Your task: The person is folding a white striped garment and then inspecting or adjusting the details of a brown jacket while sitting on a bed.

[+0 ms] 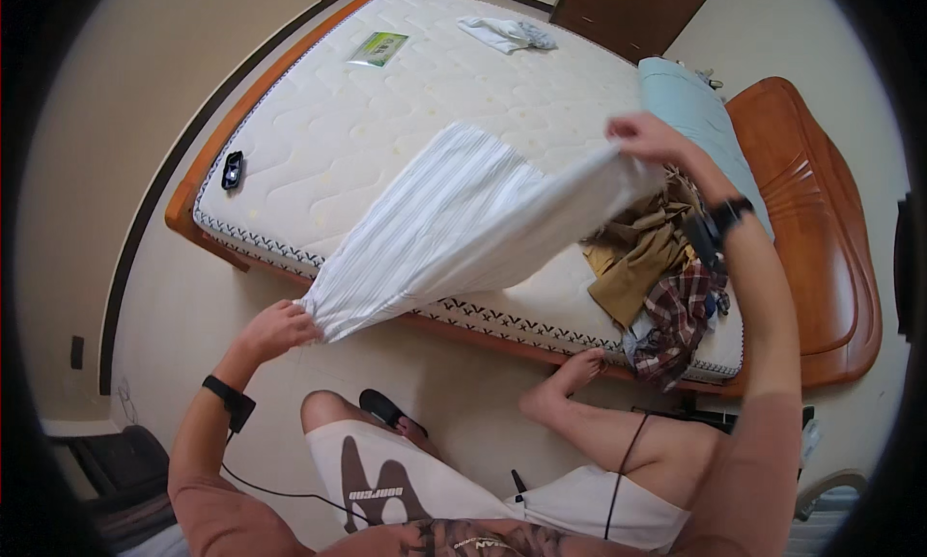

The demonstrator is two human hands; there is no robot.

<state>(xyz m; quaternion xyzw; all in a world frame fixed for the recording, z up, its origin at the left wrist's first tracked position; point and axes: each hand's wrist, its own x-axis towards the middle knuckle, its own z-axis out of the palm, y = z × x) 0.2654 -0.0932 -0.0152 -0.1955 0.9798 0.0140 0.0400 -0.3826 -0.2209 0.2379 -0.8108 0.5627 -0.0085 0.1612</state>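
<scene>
A white cloth garment with thin grey stripes [449, 209] stretches between my two hands, partly over the bed's near edge. My left hand [282, 331] grips its lower left end, just off the mattress side. At the upper right, my right hand [648, 135] pinches the opposite end and holds it raised; this hand and the cloth near it are slightly blurred. The garment's exact kind is unclear. Beneath my right forearm lies a heap of clothes, with a brown garment [630, 267] and a red plaid one [677, 318], partly hidden by the arm.
The quilted mattress [326, 159] carries a small black object [232, 170] at left, another white cloth [503, 34] at the back, and a light blue rolled bedding piece [688, 115] by the wooden headboard [811, 224]. My bare foot [579, 372] touches the bed's side.
</scene>
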